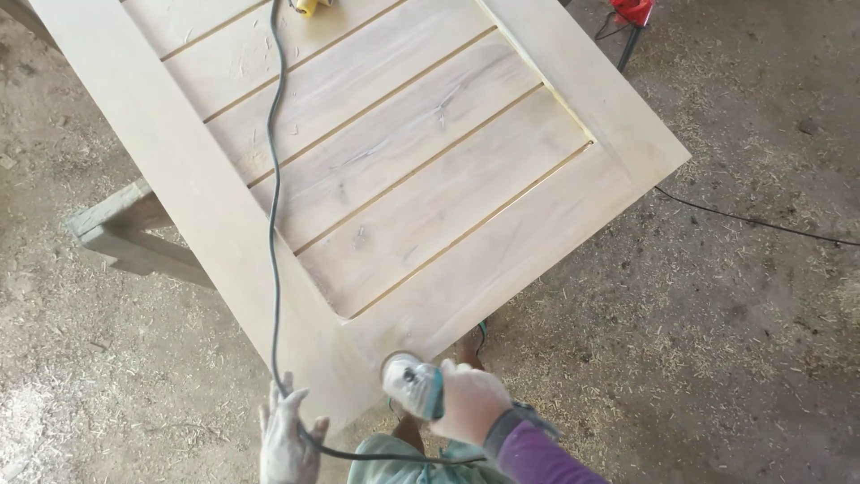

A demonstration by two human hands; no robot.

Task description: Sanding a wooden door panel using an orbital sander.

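A pale wooden door panel (421,170) with slatted boards lies flat on supports. My right hand (470,403), in a dusty glove with a purple sleeve, grips a teal and grey power sander (412,384) pressed at the panel's near corner. My left hand (287,439), coated in dust, is spread open at the bottom, touching the dark power cord (274,224) that runs up across the panel. The cord loops back below toward the tool.
A grey wooden trestle (125,235) sticks out under the panel's left side. A yellow object (309,7) rests on the panel at the top. A red item (632,11) stands at the upper right. Another black cable (752,220) crosses the sawdust-strewn concrete floor.
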